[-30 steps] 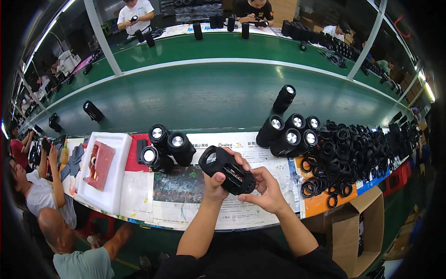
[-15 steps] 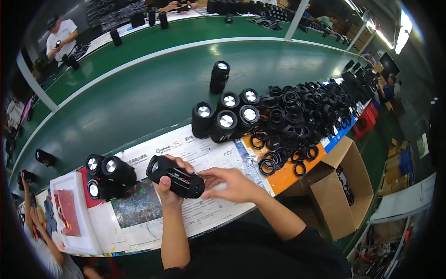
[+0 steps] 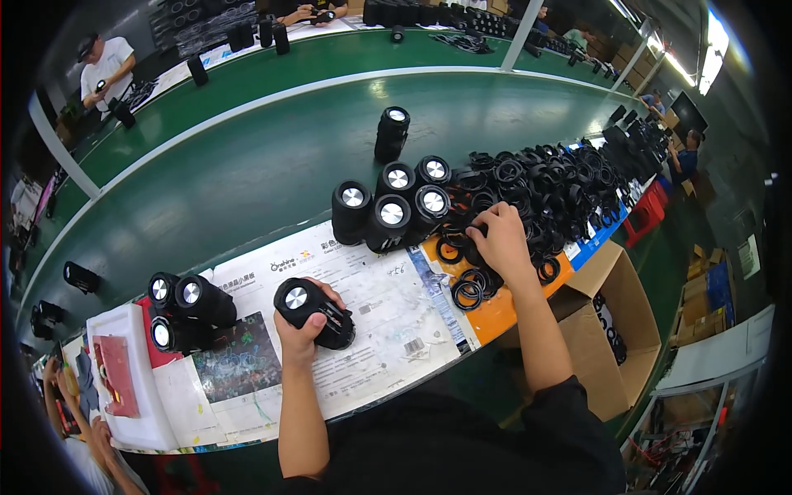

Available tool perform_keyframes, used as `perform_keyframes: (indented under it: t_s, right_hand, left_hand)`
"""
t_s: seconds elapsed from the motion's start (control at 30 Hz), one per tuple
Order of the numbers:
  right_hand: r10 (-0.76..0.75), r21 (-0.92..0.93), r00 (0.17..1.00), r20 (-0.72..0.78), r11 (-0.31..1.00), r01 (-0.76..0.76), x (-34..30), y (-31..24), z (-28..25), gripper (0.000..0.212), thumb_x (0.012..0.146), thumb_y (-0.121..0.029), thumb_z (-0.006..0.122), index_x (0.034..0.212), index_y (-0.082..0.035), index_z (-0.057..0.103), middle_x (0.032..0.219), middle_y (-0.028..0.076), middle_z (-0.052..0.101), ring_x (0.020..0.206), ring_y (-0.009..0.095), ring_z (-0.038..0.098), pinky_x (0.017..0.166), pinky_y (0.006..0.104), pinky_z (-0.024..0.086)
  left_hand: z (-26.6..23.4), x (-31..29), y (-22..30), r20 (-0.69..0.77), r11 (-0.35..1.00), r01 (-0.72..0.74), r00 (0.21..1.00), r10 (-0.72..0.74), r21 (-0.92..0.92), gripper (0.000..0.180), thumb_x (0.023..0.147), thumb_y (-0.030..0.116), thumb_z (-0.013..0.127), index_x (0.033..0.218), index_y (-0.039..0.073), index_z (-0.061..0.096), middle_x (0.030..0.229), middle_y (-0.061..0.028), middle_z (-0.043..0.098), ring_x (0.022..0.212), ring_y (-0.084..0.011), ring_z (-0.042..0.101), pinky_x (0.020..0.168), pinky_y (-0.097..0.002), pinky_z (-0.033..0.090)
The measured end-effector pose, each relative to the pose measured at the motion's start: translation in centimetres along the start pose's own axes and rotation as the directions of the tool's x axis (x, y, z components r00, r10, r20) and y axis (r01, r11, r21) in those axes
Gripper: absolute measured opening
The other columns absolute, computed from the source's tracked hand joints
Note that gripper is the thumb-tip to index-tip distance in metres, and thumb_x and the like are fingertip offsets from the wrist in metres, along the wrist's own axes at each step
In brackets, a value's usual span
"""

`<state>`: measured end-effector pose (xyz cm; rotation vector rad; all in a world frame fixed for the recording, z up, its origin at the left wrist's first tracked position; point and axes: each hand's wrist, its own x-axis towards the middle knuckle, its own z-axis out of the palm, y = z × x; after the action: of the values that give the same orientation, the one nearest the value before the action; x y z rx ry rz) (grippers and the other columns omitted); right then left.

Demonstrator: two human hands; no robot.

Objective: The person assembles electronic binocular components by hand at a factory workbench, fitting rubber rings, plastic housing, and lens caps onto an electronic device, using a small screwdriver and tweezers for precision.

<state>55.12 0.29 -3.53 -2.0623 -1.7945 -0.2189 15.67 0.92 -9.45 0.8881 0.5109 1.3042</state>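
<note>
My left hand (image 3: 302, 328) is wrapped around a black cylindrical speaker (image 3: 328, 323). Its round end with a silver disc is tilted up toward me, above the white printed board. Over at the near left part of a heap of black rings (image 3: 528, 186), my right hand (image 3: 500, 239) has its fingers bent down and pinched on a black ring (image 3: 477, 234), which the fingers partly hide. Several finished-looking black speakers (image 3: 390, 216) stand upright just left of the heap. Another group of speakers (image 3: 193, 299) sits left of my left hand.
One speaker (image 3: 392, 134) stands on the green belt (image 3: 272, 169). A white foam tray (image 3: 157, 384) with a red piece lies at the left end of the board (image 3: 388, 309). An open cardboard box (image 3: 606, 351) is below the right edge. Co-workers' hands (image 3: 99, 441) show lower left.
My right hand has left the speaker and reached right to the ring heap. My left hand has turned the speaker so its silver-disc end faces up more.
</note>
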Motion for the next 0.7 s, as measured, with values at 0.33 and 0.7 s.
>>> perform_keyframes:
  t_s: [0.33, 0.7]
  right_hand:
    - [0.069, 0.772, 0.837, 0.544, 0.349, -0.53, -4.0, -7.4, -3.5, 0.033, 0.109, -0.016, 0.078, 0.137, -0.006, 0.065, 0.088, -0.001, 0.073, 0.074, 0.005, 0.063, 0.067, 0.0234, 0.051]
    - [-0.275, 0.503, 0.942, 0.192, 0.852, 0.146, -8.2, -11.4, 2.6, 0.021, 0.097, -0.012, 0.084, 0.118, -0.009, 0.082, 0.106, 0.01, 0.077, 0.096, 0.03, 0.074, 0.087, 0.0416, 0.061]
  left_hand:
    - [-0.5, 0.0, 0.4, 0.064, 0.991, 0.081, 0.994, -0.087, 0.104, 0.064, 0.081, 0.012, 0.098, 0.133, 0.002, 0.063, 0.111, -0.0132, 0.075, 0.1, -0.0259, 0.075, 0.092, -0.041, 0.063]
    - [-1.0, 0.1, -0.3, 0.076, 0.995, 0.075, 0.994, -0.08, 0.069, 0.083, 0.079, 0.023, 0.105, 0.142, 0.002, 0.055, 0.126, -0.0187, 0.077, 0.111, -0.0247, 0.077, 0.098, -0.039, 0.064]
